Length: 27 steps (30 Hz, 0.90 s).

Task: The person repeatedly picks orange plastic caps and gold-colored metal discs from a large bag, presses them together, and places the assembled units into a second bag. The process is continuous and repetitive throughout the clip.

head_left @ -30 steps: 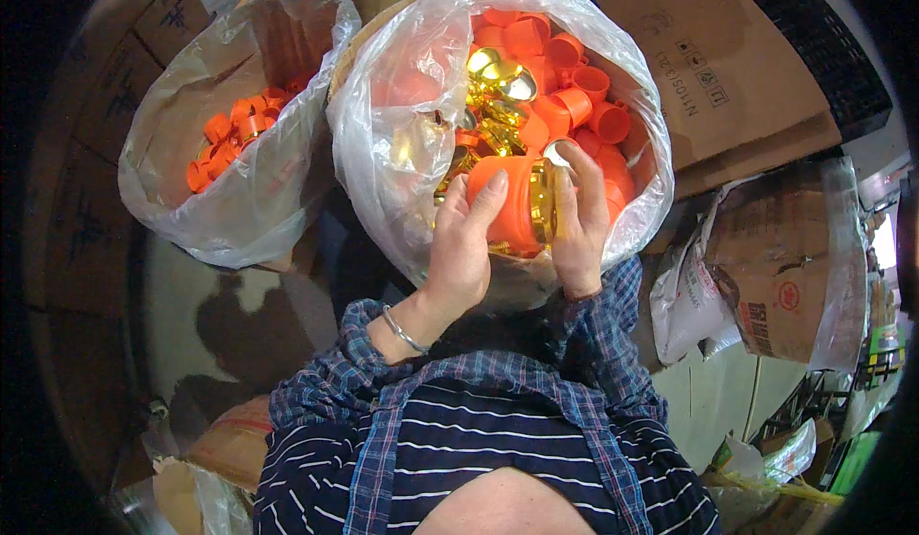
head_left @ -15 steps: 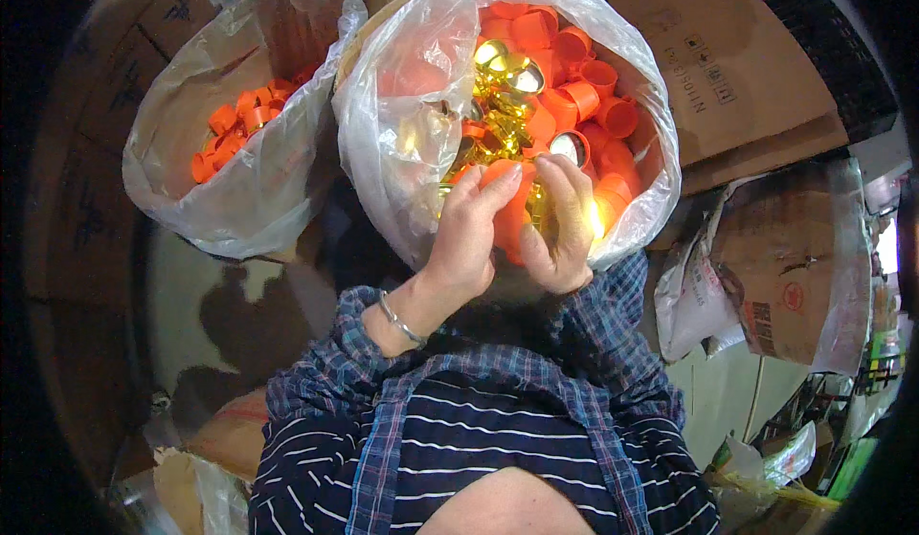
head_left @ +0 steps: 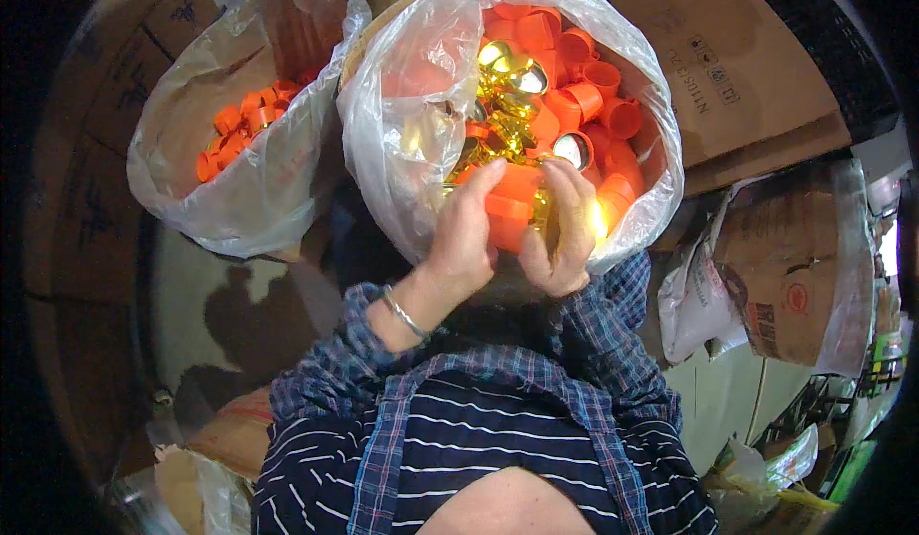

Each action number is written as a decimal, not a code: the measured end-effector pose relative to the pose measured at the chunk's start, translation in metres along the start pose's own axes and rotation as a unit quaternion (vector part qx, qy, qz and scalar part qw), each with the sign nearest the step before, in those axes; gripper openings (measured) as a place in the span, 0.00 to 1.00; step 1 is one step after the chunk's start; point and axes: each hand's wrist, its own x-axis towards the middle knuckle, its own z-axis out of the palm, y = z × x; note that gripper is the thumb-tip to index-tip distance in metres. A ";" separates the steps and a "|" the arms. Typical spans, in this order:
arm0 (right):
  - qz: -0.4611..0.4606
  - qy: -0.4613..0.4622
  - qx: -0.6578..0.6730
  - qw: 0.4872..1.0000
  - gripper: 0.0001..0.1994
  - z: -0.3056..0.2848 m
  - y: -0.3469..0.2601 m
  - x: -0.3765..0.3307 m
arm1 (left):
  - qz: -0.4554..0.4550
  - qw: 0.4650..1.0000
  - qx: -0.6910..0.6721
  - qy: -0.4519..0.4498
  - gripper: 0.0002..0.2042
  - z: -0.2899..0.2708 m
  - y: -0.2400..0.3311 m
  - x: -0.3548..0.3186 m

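Observation:
In front of me stands a large clear plastic bag point(head_left: 402, 167) holding many orange plastic caps point(head_left: 577, 102) and shiny gold caps point(head_left: 512, 123), some showing silvery insides. My left hand point(head_left: 464, 238), with a silver bangle at the wrist, is closed on an orange cap point(head_left: 510, 208) at the near side of the bag, its thumb along the cap's side. Just right of it, my right hand point(head_left: 567, 234) curls its fingers and thumb around a gold cap point(head_left: 542, 211), partly hidden by the fingers. The two caps are close together; whether they touch is unclear.
A second clear bag point(head_left: 244, 214) with fewer orange caps point(head_left: 244, 123) stands to the left. Cardboard boxes point(head_left: 756, 76) surround the bags. At right are a white sack point(head_left: 697, 310) and another carton point(head_left: 775, 267); crumpled packaging lies lower left.
The orange cap in my left hand has turned and now shows more of its side. My left thumb has shifted slightly left. My right hand has hardly moved.

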 end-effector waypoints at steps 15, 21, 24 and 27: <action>-0.040 -0.069 -0.032 0.996 0.25 0.000 -0.008 0.021 | -0.070 0.987 -0.142 -0.033 0.23 -0.006 0.009 0.001; 0.367 -0.038 0.316 0.874 0.24 0.010 -0.029 0.022 | 0.291 0.899 0.303 -0.126 0.24 -0.018 0.007 -0.024; 0.196 0.025 0.104 0.975 0.26 0.020 -0.028 0.023 | 0.133 0.985 0.082 -0.079 0.24 -0.020 0.007 -0.019; -0.029 -0.023 -0.021 0.999 0.28 0.016 -0.018 0.026 | -0.004 0.992 -0.100 -0.077 0.27 -0.026 0.008 -0.013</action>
